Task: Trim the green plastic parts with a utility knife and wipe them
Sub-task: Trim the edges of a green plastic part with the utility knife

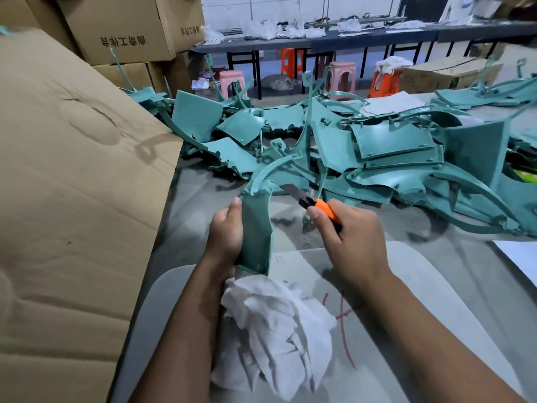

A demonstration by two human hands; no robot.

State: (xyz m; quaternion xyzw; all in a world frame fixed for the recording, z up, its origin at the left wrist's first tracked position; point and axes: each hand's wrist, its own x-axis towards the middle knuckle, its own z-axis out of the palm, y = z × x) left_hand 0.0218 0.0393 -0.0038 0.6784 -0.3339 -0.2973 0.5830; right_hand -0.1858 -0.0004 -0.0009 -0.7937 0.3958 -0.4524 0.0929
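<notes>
- Head cam: your left hand [225,228] is wrapped around a green plastic part [257,228], held upright dead centre over the table [406,237]. It's teal, matte, with a curved arm branching off at 12 o'clock.
- Your right hand [353,237] is clenched on an orange utility knife [315,203], blade out, touching the part's top edge.
- White rag [279,333] at 6 o'clock.
- The cardboard box [122,27] print at 11 o'clock is upside down; can't read it.
</notes>
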